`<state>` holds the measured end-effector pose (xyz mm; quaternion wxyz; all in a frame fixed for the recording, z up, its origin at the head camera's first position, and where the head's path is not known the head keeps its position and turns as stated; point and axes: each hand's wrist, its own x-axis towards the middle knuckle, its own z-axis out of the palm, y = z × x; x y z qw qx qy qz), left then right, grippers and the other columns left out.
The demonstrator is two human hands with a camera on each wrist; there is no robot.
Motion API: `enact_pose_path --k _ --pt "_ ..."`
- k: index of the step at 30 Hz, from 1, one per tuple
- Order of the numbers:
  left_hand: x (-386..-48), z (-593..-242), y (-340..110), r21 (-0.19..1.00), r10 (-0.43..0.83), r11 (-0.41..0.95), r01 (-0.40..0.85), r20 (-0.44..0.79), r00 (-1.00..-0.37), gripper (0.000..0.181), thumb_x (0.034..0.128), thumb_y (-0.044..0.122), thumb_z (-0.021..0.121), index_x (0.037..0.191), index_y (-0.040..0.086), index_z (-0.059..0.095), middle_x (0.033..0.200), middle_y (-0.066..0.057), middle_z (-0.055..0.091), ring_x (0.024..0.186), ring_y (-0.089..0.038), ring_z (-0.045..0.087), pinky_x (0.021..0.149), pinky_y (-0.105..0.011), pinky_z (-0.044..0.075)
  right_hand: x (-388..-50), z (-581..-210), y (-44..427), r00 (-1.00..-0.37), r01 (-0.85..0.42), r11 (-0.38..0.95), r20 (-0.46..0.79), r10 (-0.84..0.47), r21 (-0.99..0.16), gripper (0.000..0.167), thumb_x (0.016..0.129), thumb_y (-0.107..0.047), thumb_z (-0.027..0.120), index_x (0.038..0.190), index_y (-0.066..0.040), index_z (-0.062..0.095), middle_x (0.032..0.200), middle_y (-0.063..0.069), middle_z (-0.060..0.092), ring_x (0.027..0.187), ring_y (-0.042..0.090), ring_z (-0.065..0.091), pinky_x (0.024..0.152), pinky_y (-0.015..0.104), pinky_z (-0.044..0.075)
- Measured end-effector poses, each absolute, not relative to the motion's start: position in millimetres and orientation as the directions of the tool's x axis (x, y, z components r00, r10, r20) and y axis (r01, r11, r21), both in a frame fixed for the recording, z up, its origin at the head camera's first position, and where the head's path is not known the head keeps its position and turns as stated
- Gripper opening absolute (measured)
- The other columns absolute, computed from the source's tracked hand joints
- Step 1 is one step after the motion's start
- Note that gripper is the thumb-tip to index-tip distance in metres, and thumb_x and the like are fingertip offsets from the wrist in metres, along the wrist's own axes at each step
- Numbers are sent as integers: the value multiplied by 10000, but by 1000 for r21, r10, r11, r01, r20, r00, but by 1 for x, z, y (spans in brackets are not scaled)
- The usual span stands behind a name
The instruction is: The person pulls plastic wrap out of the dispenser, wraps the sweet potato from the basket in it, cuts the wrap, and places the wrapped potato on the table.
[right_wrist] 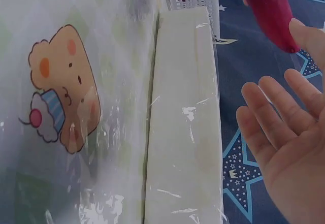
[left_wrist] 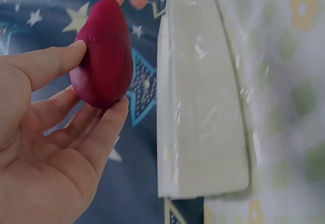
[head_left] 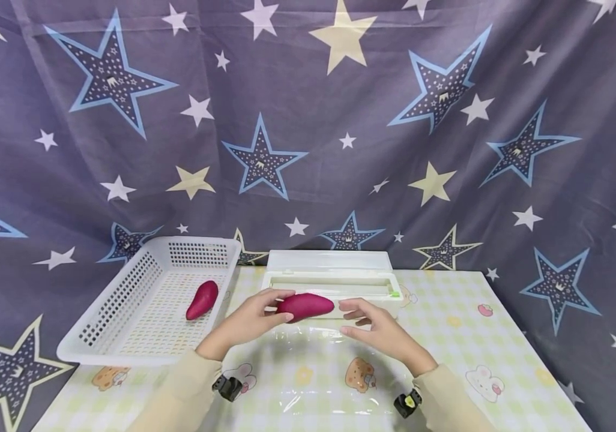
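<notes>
My left hand (head_left: 248, 318) pinches a red-purple sweet potato (head_left: 310, 306) by its left end, thumb against fingers. It is held in the air in front of a white cling film dispenser (head_left: 329, 261). The left wrist view shows the thumb on one side of the sweet potato (left_wrist: 104, 56) and fingertips at its lower end. My right hand (head_left: 375, 327) hovers by the other end, fingers spread and loosely bent, holding nothing. In the right wrist view its thumb lies close to the tip; contact is unclear. Clear film (head_left: 308, 360) stretches from the dispenser over the table.
At the left stands a white perforated basket (head_left: 70, 354) with another sweet potato (head_left: 203, 299) inside. A checked cloth with cartoon prints (head_left: 448, 336) covers the table. Behind it hangs a star-patterned curtain (head_left: 308, 90). The dispenser's lid stands raised at the back.
</notes>
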<state>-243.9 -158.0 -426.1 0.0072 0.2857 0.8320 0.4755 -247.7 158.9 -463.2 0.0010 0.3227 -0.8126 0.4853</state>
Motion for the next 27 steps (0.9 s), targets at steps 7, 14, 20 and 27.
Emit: enact_pose_path --k 7,14,20,27 --pt "-241 -434 -141 817 516 335 470 258 -817 463 964 153 697 1365 -37 566 1297 -161 585 1133 -321 615 938 -345 538 -245 -463 156 -799 -509 297 316 -512 -807 470 938 -248 735 1366 -140 575 1241 26 659 1105 336 643 926 501 526" --pt "-239 -441 -132 827 539 318 464 245 -806 461 962 159 701 1377 6 573 1287 -140 591 1157 -311 599 945 -353 534 -241 -462 156 -798 -531 298 349 -492 -793 380 940 -232 733 1293 -138 629 1145 6 697 967 199 682 872 355 563" --pt "-237 -446 -127 856 507 288 429 244 -827 468 920 168 755 1348 49 605 1321 -93 599 1151 -264 606 962 -361 524 -239 -464 160 -798 -553 315 382 -465 -772 337 927 -135 740 1245 -62 654 1104 66 712 899 173 685 832 310 574" --pt "-235 -453 -125 871 534 243 428 248 -808 489 877 74 777 1330 10 601 1326 -105 596 1143 -273 620 979 -360 512 -236 -470 166 -792 -565 344 377 -480 -750 358 917 -28 720 1259 33 631 1117 143 708 890 202 683 814 384 583"
